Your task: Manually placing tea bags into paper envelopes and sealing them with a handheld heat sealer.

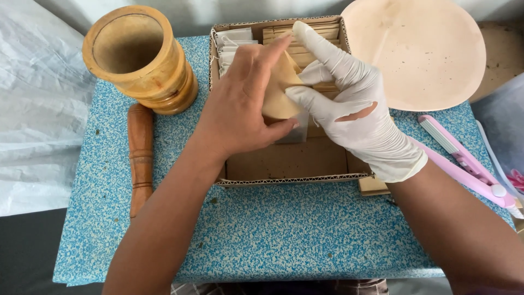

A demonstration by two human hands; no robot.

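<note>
Hands meet above the cardboard box (284, 164): left hand (240, 104) and gloved right hand (355, 109) both pinch one tan paper pouch (278, 93) between them. Better keep the fingers at its edges, so it stays flat.

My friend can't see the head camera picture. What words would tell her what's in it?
Two hands, the left hand bare and the right hand in a white glove, hold a small tan paper bag over an open cardboard box on a blue speckled table. A wooden mortar and pestle lie left; a pink sealer lies right.
</note>
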